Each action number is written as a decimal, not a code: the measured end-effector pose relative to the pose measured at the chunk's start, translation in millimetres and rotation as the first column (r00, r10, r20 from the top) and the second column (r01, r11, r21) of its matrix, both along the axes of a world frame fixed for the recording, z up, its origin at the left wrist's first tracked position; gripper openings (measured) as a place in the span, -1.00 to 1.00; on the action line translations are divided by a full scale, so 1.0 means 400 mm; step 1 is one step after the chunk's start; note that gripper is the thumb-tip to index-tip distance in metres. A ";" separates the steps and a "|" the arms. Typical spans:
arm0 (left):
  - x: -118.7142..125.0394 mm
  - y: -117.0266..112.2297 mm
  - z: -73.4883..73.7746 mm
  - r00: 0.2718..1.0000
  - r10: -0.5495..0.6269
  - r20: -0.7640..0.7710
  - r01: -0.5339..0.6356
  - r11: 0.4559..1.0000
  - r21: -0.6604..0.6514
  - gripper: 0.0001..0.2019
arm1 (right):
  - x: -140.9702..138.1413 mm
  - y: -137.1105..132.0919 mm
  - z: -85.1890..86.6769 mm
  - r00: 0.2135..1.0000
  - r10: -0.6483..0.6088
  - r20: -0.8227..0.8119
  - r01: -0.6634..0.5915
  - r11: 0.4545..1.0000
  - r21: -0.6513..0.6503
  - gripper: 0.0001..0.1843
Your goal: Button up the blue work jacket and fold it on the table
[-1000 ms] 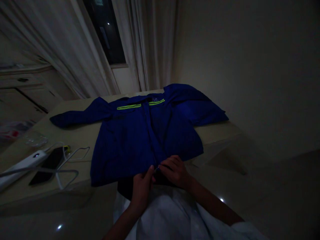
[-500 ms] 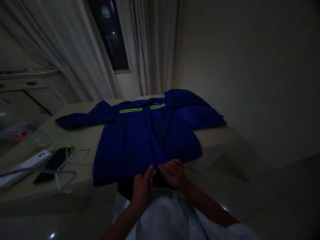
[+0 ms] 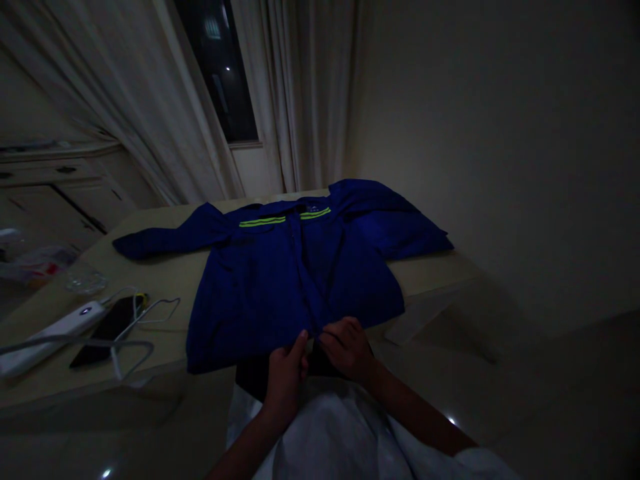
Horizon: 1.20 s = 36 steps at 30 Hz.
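Lying spread out, the blue jacket (image 3: 255, 287) bears yellow-green chest stripes (image 3: 263, 221).

A: Far side?
B: Window (image 3: 220, 80), one, narrow, dark, small lights in the pane. Left curtain (image 3: 125, 87) and right curtain (image 3: 300, 87), pale, hanging in folds.
A: Far left?
B: Cabinet (image 3: 37, 197), pale, dark drawer handle (image 3: 66, 170).
A: Right?
B: Wall (image 3: 475, 133), plain, shadowed.
A: Near?
B: Table (image 3: 155, 273), pale-topped. Floor (image 3: 540, 400), dark, glossy, bright reflections near left and near right. Lighting: dim.
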<state>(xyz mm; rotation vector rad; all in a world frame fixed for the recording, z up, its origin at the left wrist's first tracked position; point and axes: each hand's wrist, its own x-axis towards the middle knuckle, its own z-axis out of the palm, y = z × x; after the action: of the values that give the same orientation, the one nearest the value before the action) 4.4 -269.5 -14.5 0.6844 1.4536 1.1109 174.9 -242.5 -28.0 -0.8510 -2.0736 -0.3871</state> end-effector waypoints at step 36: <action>-0.047 0.012 0.050 0.952 -0.225 -0.208 0.239 0.970 0.043 -0.29 | -0.007 0.004 0.012 0.987 0.133 -0.092 -0.144 0.981 -0.129 -0.92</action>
<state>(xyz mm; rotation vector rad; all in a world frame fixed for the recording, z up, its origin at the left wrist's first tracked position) -14.5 -264.9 5.4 1.0141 1.4656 0.9313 172.1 -240.8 -23.2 -0.7825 -2.0848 -0.1344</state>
